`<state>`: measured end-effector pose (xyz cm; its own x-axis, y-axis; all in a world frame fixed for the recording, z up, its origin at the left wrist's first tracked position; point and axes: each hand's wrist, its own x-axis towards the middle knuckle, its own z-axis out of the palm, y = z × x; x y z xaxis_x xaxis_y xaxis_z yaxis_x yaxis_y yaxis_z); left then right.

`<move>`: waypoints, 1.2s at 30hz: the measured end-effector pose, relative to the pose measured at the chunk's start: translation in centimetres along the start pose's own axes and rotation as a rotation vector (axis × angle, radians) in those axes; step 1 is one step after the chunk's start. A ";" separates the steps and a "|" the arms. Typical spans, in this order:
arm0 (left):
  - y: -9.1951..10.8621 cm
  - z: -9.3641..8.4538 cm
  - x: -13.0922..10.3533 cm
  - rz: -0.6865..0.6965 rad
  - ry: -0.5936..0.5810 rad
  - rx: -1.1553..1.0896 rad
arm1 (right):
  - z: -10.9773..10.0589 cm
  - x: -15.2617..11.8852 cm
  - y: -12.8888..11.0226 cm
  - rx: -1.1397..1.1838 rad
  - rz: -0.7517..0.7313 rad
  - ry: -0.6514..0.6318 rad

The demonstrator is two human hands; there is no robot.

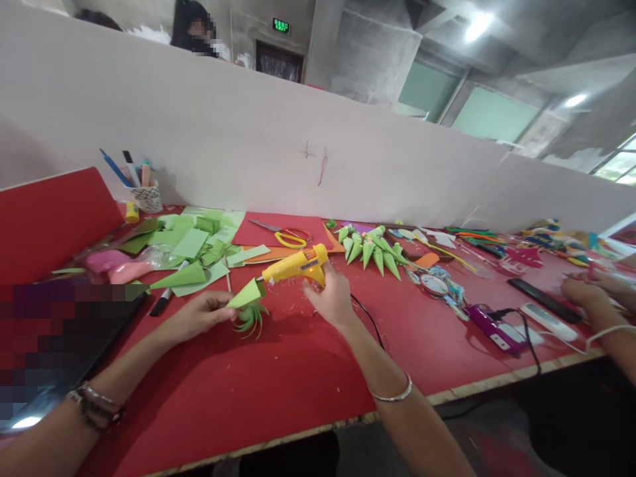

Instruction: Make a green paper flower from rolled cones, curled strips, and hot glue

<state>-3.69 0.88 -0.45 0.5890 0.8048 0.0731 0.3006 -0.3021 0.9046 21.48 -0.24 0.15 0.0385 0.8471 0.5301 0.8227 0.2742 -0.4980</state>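
Note:
My left hand (211,313) pinches a green paper cone (248,294) by its narrow end, the wide end facing right. Curled green paper strips (252,318) show just below the cone, close to my left fingers. A yellow glue gun (293,265) is gripped in my right hand (330,295), its nozzle at the cone's wide end. Another green cone (185,276) lies on the red table (298,377) behind my left hand. Farther back and to the right sits a cluster of green cones (368,250).
Scissors (288,237), green paper pieces (191,242) and a pen cup (148,197) stand toward the back. A dark screen (64,338) is at left. A purple power strip (497,329) with cables lies right, near another person's hands (591,291).

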 end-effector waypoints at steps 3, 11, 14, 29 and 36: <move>-0.3 -0.1 -0.1 -0.039 -0.042 0.019 | -0.2 0.1 0.0 -0.004 0.001 -0.018; -1.1 -0.2 -0.3 -0.050 -0.158 0.310 | -0.5 0.2 0.3 -0.024 -0.017 0.000; -1.1 -0.4 -0.3 0.026 -0.071 0.528 | -0.5 0.3 0.3 -0.024 -0.025 0.009; -2.2 -1.7 -0.7 0.164 0.241 1.088 | -0.7 0.2 0.3 -0.132 -0.033 0.042; -1.7 -2.1 -1.0 0.361 0.342 1.245 | -0.5 0.4 0.6 -0.155 -0.028 0.058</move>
<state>-6.36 1.66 -1.20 0.6186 0.6133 0.4911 0.7551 -0.6369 -0.1559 22.29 -0.02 0.42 0.0432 0.8112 0.5831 0.9012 0.2203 -0.3732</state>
